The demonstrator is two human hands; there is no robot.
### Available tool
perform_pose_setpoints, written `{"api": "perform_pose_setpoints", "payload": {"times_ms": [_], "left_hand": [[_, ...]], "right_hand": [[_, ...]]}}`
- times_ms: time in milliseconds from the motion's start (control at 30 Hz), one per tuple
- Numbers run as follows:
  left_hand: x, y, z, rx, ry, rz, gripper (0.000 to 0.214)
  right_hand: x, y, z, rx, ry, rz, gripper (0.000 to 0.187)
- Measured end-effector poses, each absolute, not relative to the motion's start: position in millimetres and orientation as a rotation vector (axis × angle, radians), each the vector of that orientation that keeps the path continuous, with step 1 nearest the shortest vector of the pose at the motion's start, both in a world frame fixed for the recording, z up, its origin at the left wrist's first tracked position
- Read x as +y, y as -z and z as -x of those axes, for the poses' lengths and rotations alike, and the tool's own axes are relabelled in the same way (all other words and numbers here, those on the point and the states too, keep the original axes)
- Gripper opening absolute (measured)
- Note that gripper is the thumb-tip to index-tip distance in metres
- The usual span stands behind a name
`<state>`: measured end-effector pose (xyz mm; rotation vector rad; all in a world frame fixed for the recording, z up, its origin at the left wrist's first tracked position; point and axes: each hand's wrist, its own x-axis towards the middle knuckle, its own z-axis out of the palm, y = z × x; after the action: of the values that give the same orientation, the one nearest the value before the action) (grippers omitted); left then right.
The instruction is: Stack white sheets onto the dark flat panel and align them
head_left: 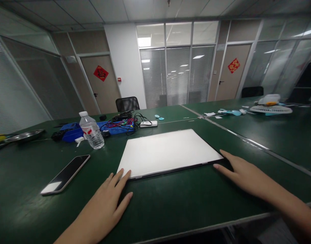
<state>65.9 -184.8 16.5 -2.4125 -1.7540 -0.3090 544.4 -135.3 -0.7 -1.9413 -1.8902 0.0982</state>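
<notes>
A flat white rectangular panel (pixel 168 150) with a thin dark edge lies on the green table (pixel 180 203) in front of me. My left hand (pixel 107 201) is open, its fingers stretched out and the fingertips resting at the panel's near left corner. At the near right corner is my right hand (pixel 240 174), also open, with thumb and fingers apart; its fingertips are at the corner, and some fingers are hidden. Left of the panel lies a phone (pixel 66 174) with a dark screen. Behind the phone a clear plastic bottle (pixel 91 132) with a white cap stands upright.
Blue trays (pixel 114 128) with tangled wires sit behind the bottle. A white stick-like device (pixel 148 124) lies beyond the panel. A metal pan (pixel 25 135) is far left. A metal seam (pixel 257 143) crosses the table at right, with a fan-like white object (pixel 270 108) beyond.
</notes>
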Motion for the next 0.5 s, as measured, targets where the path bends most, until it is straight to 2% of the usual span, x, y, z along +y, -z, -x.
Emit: {"api": "perform_pose_setpoints", "payload": {"times_ms": [267, 367, 500], "left_hand": [[-183.5, -30.2, -67.9, -2.018, 0.579, 2.388, 0.062], [-179.9, -32.2, -60.2, -2.009, 0.666, 2.343, 0.061], [-178.7, -27.2, -49.5, -1.894, 0.649, 2.263, 0.048]], "right_hand": [[-142.4, -15.8, -539.6, -1.275, -0.692, 1.599, 0.063], [-156.0, -25.2, -529.2, -0.983, -0.882, 1.393, 0.061], [-180.4, -26.9, -523.8, -0.798, -0.903, 1.287, 0.059]]}}
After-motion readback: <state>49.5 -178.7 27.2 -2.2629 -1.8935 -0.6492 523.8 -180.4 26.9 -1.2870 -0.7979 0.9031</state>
